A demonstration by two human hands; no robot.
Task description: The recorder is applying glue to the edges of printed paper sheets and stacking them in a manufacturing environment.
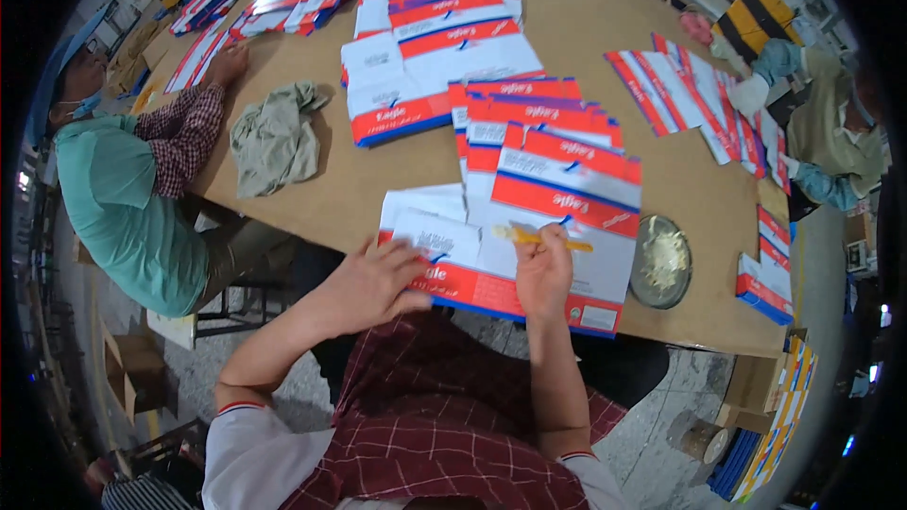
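My left hand (373,280) lies with spread, slightly blurred fingers on a printed red, white and blue cardboard sheet (491,295) at the table's near edge. Between the fingers of my right hand (545,274) is a yellow brush (579,246), its pale tip pointing left over the same sheet. Just right of the sheets sits a round dish (660,274) of whitish paste. Beyond my hands, more printed sheets (567,165) lie fanned and overlapping, partly under the near one.
Further stacks of printed cardboard (444,47) cover the table's middle and far side. A crumpled grey-green cloth (279,142) lies at left. One person (132,198) sits on the left, another (836,132) handles sheets on the right. Cartons (756,387) stand below the right edge.
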